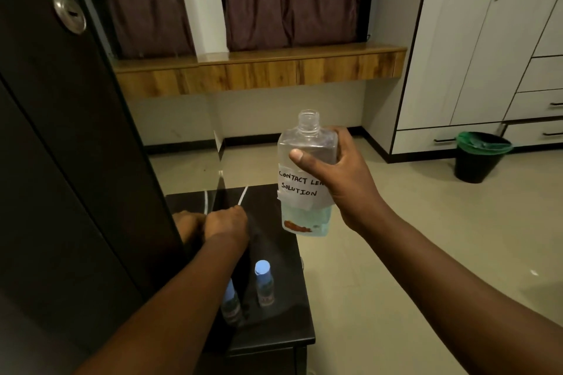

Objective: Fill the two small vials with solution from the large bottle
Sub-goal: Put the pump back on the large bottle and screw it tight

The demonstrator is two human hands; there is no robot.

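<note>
My right hand [338,173] holds the large clear bottle [306,170] upright in the air, right of the small black table [274,329]. Its neck has no cap, a handwritten label reads "contact lens solution", and bluish liquid fills its lower part. Two small vials with light blue caps stand on the table: one [263,286] in plain sight, the other [230,303] partly behind my left forearm. My left hand [227,222] rests knuckles up at the table's far end with fingers curled under; whether it holds anything is hidden.
A dark glossy cabinet door [76,161] with a round lock stands close on the left and mirrors my left hand. A black bin [481,158] with a green liner sits on the floor at right, before a white wardrobe [487,55]. A wooden ledge [259,70] runs below dark curtains.
</note>
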